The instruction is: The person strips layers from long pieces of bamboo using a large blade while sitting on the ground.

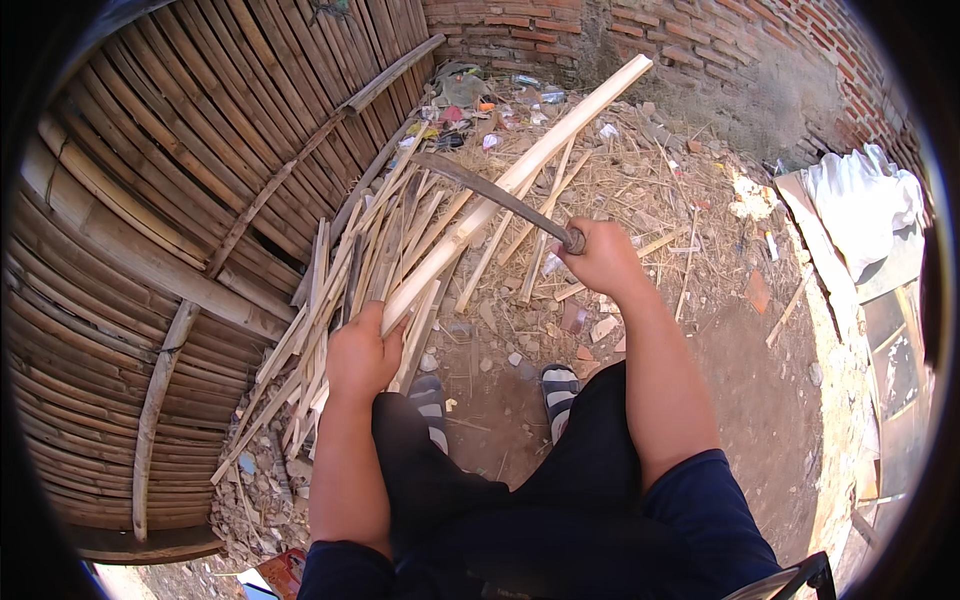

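My left hand (362, 352) is closed round the near end of a long, pale piece of split bamboo (590, 108). The piece slants away up to the right, its far end off the ground. In my right hand (604, 262) is the handle of a machete (490, 190) with a long, slightly curved, dark blade. The blade points left and lies across the bamboo, well beyond my left hand. Whether its edge bites into the bamboo I cannot tell. Below and to the left lies a heap of thin bamboo strips (330, 275), close beside my left hand.
A bamboo slat wall (150, 190) stands close on the left. Behind the littered ground (620, 190) rises a brick wall (690, 45). At right, a white sack (860, 205) rests by leaning boards. My sandalled feet (560, 390) stand on dirt with rubble.
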Available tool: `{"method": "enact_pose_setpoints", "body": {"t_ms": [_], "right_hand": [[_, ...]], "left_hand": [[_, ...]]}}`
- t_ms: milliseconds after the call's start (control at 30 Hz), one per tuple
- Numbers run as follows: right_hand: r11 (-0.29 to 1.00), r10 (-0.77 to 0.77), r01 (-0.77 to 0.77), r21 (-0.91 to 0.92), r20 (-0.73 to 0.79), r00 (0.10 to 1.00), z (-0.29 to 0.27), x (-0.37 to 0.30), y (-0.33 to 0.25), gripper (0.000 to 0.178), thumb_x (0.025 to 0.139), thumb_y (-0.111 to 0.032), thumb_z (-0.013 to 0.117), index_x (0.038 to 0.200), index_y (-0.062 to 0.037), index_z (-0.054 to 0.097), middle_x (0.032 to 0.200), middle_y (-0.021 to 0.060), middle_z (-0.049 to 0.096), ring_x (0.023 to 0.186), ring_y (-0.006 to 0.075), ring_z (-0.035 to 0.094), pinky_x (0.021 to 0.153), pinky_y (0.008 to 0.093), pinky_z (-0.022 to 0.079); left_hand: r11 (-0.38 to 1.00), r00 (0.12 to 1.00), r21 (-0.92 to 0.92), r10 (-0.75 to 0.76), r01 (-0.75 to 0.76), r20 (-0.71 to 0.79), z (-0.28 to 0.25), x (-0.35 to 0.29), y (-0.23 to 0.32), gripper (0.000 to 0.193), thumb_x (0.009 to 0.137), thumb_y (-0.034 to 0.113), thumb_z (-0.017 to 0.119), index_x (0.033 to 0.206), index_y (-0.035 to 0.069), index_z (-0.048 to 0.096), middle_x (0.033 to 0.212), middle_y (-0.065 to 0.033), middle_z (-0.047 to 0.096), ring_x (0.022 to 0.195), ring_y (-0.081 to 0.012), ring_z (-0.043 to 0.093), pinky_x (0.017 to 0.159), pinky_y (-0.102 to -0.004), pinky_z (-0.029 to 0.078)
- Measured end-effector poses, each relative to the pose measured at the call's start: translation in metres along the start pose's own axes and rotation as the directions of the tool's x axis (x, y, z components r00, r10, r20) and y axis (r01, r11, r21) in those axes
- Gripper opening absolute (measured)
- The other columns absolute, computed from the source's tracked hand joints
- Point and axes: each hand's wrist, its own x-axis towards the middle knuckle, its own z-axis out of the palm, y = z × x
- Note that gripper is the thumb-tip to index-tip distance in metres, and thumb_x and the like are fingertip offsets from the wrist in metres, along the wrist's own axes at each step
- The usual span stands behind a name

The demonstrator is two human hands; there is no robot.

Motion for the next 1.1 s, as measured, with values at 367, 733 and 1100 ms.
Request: {"method": "enact_pose_setpoints", "body": {"t_ms": [367,733,1100], "right_hand": [[0.98,-0.16,0.167,-0.112,0.073,0.984,0.009,-0.012,-0.022,0.03,0.084,-0.031,0.079,0.096,-0.0055,0.071,0.084,0.0196,0.072,0.084,0.0397,0.071,0.076,0.0495,0.056],[0.972,-0.165,0.189,-0.136,0.17,0.971,-0.001,-0.025,-0.023,0.034,0.083,-0.035,0.082,0.103,-0.0086,0.073,0.087,0.0201,0.072,0.088,0.0409,0.071,0.078,0.0501,0.055],[0.996,0.032,-0.018,0.085,-0.171,0.985,-0.002,-0.006,0.025,0.029,0.084,-0.029,0.081,0.096,-0.0046,0.069,0.083,0.0201,0.071,0.08,0.0378,0.07,0.074,0.0458,0.054]], "left_hand": [[1.0,0.999,0.003,-0.021,0.021,0.041,-0.001,-0.003,-0.002,0.028,0.091,0.029,0.072,0.095,0.004,0.06,0.085,-0.0238,0.069,0.079,-0.0478,0.067,0.07,-0.0563,0.052],[1.0,0.998,-0.015,-0.014,0.015,0.065,-0.001,-0.001,-0.001,0.026,0.09,0.027,0.073,0.101,0.006,0.064,0.081,-0.0254,0.069,0.078,-0.0482,0.067,0.069,-0.0557,0.052],[0.994,0.997,-0.108,0.015,-0.007,0.069,0.0,-0.001,-0.005,0.024,0.092,0.025,0.072,0.099,0.003,0.065,0.078,-0.0245,0.068,0.078,-0.0471,0.067,0.066,-0.0515,0.051]]}}
